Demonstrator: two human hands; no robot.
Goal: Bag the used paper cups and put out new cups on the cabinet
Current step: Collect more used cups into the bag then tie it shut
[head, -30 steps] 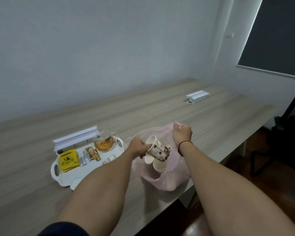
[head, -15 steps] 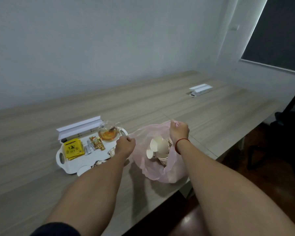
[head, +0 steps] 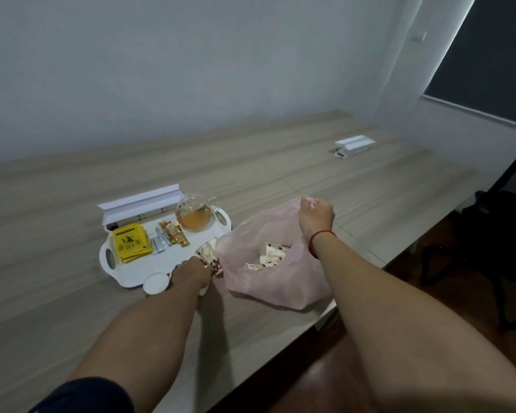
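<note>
Now, in the head view, the cup that the left hand (head: pixel 195 272) held over the pink bag (head: pixel 280 281) a second ago lies inside among the bagged cups (head: pixel 273 254). That hand has dropped to the patterned cups (head: pixel 207 254) at the white tray (head: pixel 131 275) edge; its grip is hidden, so I cannot tell if it has closed. The right hand (head: pixel 316 214) pinches the bag's rim up. More bagging remains.

Pink bag (head: pixel 280 283), brown-spotted cups (head: pixel 273 254), white tray (head: pixel 137 274), yellow packets (head: pixel 130 241)
</note>
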